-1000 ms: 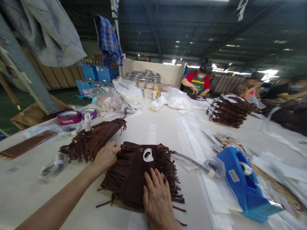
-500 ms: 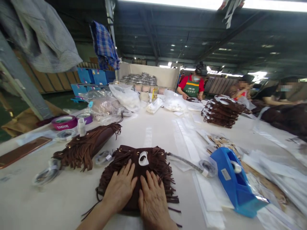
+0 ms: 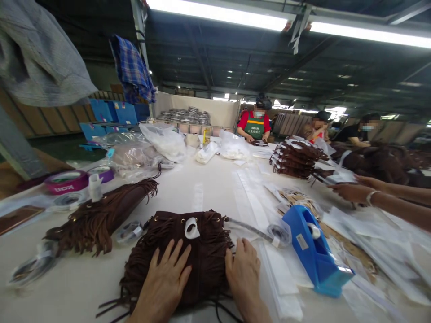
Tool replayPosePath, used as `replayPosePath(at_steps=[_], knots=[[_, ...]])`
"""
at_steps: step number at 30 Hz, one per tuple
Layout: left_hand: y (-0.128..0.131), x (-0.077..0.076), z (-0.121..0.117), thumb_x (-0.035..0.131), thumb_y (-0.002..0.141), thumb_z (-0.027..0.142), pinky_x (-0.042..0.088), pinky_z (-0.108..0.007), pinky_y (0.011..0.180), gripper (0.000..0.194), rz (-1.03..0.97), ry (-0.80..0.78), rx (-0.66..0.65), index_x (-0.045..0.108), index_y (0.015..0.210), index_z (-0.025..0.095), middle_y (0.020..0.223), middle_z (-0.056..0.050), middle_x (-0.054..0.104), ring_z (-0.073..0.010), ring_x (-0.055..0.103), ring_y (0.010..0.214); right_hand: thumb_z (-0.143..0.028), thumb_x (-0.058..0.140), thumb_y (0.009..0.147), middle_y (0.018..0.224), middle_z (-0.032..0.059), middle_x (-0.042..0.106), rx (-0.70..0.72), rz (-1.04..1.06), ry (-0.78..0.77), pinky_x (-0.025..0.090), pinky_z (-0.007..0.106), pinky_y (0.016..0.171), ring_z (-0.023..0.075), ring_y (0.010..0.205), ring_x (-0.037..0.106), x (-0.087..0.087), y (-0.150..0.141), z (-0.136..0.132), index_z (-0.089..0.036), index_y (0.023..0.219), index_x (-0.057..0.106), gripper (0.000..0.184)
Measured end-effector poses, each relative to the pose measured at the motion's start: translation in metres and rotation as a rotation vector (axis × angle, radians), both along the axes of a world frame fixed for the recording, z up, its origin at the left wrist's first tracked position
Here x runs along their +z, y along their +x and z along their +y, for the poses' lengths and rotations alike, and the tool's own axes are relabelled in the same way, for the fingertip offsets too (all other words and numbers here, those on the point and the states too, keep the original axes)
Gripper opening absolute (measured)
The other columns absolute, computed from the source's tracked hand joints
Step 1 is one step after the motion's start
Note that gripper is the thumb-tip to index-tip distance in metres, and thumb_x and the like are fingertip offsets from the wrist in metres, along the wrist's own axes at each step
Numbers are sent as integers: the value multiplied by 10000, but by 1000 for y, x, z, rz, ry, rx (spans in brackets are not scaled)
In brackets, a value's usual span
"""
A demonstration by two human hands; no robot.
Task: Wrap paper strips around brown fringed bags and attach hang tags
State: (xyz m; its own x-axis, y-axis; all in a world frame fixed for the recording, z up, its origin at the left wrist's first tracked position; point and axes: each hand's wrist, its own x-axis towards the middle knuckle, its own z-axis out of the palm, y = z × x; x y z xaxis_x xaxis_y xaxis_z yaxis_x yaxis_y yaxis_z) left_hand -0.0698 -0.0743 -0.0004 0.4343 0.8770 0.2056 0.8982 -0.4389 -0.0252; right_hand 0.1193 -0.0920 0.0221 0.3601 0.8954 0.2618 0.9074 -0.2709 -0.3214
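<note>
A dark brown fringed bag (image 3: 202,269) lies flat on the table in front of me. White wrapping shows at the middle of its gathered, eyeleted top. My left hand (image 3: 166,278) rests on the bag's front with fingers spread. At the bag's right edge, beside the fringe, is my right hand (image 3: 245,273); its fingers are stretched out and slightly bent, its thumb against the fringe. A wrapped strap (image 3: 252,226) runs from the bag's upper right to a coiled, wrapped end. To the left lies a second brown fringed bag (image 3: 101,215).
A blue tape dispenser (image 3: 316,251) stands right, near white plastic sheets (image 3: 380,251). Tape rolls (image 3: 65,181) and a phone (image 3: 20,219) sit left. Fringed bags are stacked (image 3: 292,157) farther back. A co-worker's arms (image 3: 380,190) reach in from the right, holding something flat; other people work beyond.
My right hand has moved from the bag's front to its right edge. The left hand stays on the front, fingers wider apart. A co-worker's arms have come in at the right. The view has shifted.
</note>
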Motion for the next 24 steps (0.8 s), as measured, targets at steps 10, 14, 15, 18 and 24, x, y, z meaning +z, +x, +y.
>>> replayPosePath(at_steps=[10,14,15,18,24], knots=[[-4,-8,3,408,830,372,395,-548,934,432,-12,36,5,465,1254,307,1337,-36,417,-319,405,1224,-354,384,884,1329,157,445,292,-20,-6,233,569,1020,304,1246,388,-14,-27,19,-137,1236,517,434],[-5,-14,4,414,828,364,384,-544,942,442,-45,69,5,442,1266,317,1346,-25,410,-322,383,1240,-277,418,846,1278,248,468,107,-69,38,284,587,962,369,1196,428,-11,-15,13,-73,1193,551,424],[-6,-14,5,416,826,368,382,-543,943,439,-48,64,8,448,1261,316,1344,-27,414,-323,383,1240,-248,416,843,1292,237,459,117,-66,79,279,562,981,350,1213,413,-7,-17,13,-77,1192,551,411],[-8,-16,6,411,824,384,389,-532,941,439,-28,27,4,447,1257,319,1341,-25,413,-317,388,1238,-172,412,836,1350,125,436,285,-33,169,218,482,1052,265,1281,334,5,-31,25,-157,1215,531,397],[-13,-21,10,382,825,378,423,-503,919,442,29,80,-38,432,1261,320,1338,-8,397,-299,402,1228,-108,444,788,1163,88,583,448,-54,70,363,427,929,249,1110,482,7,-27,73,-182,1127,548,362]])
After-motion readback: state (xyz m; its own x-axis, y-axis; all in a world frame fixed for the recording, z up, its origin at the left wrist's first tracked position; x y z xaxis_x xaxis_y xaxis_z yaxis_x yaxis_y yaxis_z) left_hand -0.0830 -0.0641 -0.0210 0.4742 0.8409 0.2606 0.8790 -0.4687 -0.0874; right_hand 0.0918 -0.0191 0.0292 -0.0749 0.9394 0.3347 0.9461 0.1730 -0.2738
